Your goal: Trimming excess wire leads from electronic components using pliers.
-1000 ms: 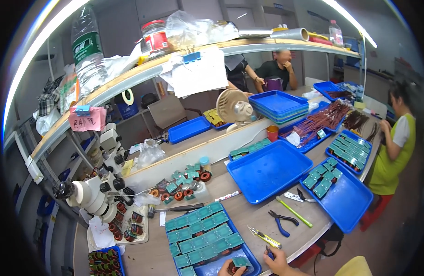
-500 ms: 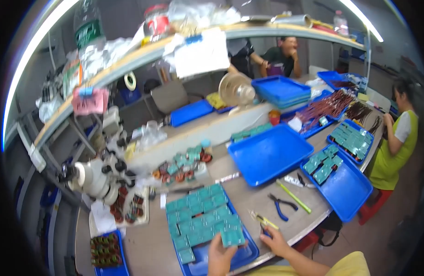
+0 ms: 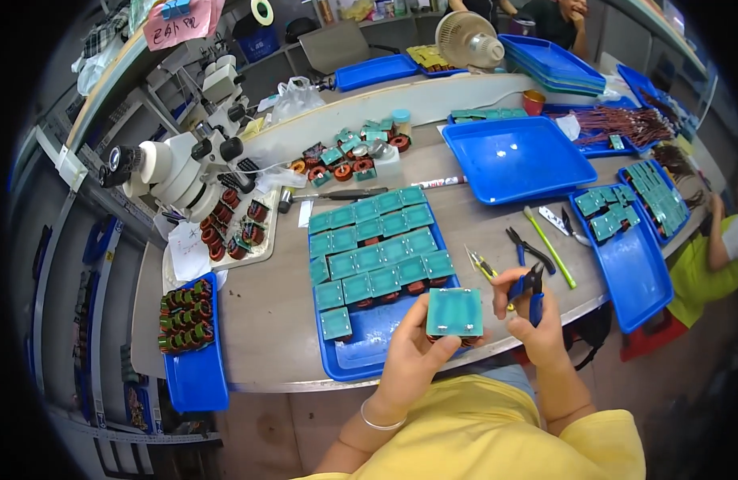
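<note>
Grey worktable point(image 3: 265, 320) crowded with blue trays point(image 3: 361, 352); left hand point(image 3: 413, 352) grasps green board point(image 3: 454, 312), right hand point(image 3: 537, 320) cutters point(image 3: 530, 286).

The underside of the square green circuit board point(image 3: 454, 312) in the left hand point(image 3: 413, 356) is hidden. The right hand point(image 3: 537, 324) covers most of the blue-handled cutters point(image 3: 532, 286), jaws unseen.
</note>
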{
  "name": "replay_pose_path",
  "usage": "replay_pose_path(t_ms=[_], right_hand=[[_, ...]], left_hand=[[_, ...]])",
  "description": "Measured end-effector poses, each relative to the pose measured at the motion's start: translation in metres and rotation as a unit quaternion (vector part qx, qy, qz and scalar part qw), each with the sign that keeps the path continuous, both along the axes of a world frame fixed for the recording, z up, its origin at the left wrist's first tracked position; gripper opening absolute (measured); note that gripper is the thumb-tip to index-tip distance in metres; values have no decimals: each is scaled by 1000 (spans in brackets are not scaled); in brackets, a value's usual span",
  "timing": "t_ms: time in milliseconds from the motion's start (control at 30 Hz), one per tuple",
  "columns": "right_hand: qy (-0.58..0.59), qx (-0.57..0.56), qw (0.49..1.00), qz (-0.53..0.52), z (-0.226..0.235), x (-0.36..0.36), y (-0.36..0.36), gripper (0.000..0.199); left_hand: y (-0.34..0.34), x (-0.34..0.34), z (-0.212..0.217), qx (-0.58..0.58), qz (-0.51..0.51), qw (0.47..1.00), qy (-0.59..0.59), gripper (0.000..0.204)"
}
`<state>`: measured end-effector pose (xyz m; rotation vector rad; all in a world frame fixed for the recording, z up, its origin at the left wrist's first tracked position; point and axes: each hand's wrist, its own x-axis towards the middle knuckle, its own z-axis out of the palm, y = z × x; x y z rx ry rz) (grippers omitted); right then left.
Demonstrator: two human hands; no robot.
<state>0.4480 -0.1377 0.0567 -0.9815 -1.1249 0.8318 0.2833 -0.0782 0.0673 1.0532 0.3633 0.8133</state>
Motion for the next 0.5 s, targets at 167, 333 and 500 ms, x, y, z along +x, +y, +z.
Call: replay_pose_path(t_ms=[167, 333, 500], right_hand=[[-7, -2, 1000, 30, 28, -2, 3, 62], [24, -52, 992, 114, 47, 2, 18, 67], [-15, 6, 988, 152, 44, 20, 38, 59]], left_hand=[[-2, -2, -2, -63, -86, 992, -64, 54], [6, 4, -3, -101, -160, 977, -97, 62], [31, 12, -3, -132, -248, 953, -111, 62]])
